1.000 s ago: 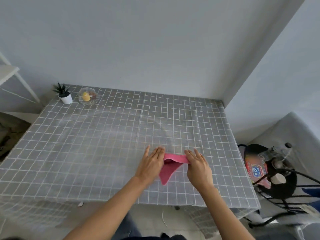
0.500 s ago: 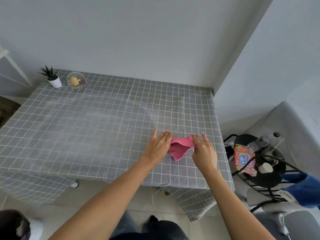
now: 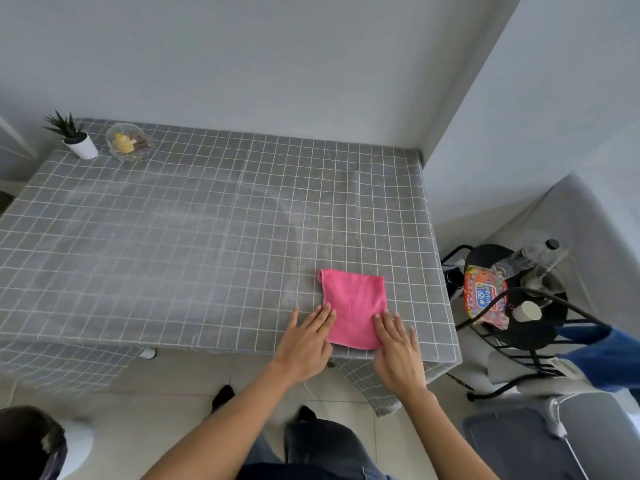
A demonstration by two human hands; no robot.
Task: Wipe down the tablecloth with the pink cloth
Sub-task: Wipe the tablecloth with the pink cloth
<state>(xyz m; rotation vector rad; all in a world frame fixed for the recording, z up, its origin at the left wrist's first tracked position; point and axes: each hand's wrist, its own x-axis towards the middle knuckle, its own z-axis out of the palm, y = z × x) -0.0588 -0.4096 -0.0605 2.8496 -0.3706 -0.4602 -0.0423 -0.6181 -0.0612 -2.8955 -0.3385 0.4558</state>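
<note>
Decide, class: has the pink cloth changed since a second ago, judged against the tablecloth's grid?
Yes. The pink cloth, earlier bunched between the hands, now lies spread flat on the tablecloth, reaching its near edge.

One head-worn wide view looks steeply down and forward over the surface [image 3: 173,237], its near edge low in frame.

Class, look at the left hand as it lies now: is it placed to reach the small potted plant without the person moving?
Probably not. The left hand rests at the pink cloth on the near right edge, while the plant stands at the far left corner. Nothing blocks the tablecloth between; the stretch looks too long.
</note>
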